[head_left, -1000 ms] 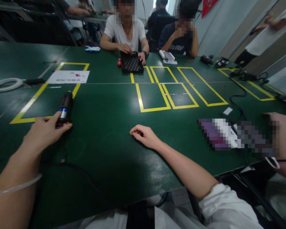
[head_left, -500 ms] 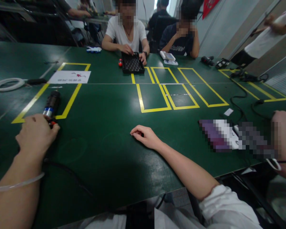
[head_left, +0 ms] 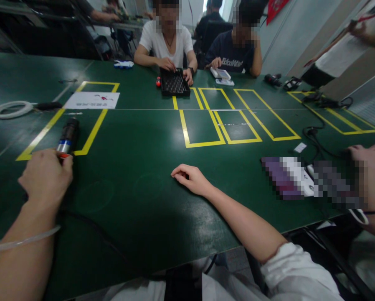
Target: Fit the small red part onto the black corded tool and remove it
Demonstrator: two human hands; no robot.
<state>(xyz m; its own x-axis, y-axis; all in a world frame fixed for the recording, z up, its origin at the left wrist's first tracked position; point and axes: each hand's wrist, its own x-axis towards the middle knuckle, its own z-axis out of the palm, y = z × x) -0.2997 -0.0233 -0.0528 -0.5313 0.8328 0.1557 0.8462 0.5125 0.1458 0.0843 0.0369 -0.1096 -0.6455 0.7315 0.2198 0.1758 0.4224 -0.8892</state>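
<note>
My left hand (head_left: pixel 46 177) is closed around a corded electric screwdriver (head_left: pixel 68 136) at the left of the table. Its dark nose points away from me, with silver and blue bands and an orange-red ring above my fingers; the grip is hidden in my palm. A black cord (head_left: pixel 96 230) runs from near that hand toward the table's front edge. My right hand (head_left: pixel 190 179) rests on the green tabletop near the middle, fingers curled in and thumb against them. Whether anything small is inside them cannot be seen.
Yellow tape outlines (head_left: pixel 206 145) mark the green table (head_left: pixel 143 234). A white paper (head_left: pixel 92 100) and coiled white tube (head_left: pixel 10 109) lie at left. Across sits a person with a black tray (head_left: pixel 175 83). At right are black cables (head_left: pixel 319 133) and a co-worker's hands (head_left: pixel 367 161).
My left thumb has drawn in against the screwdriver. My right hand stays put. The person at the far right of the opposite side has lowered a hand to a white device; the right-hand co-worker's hands shifted.
</note>
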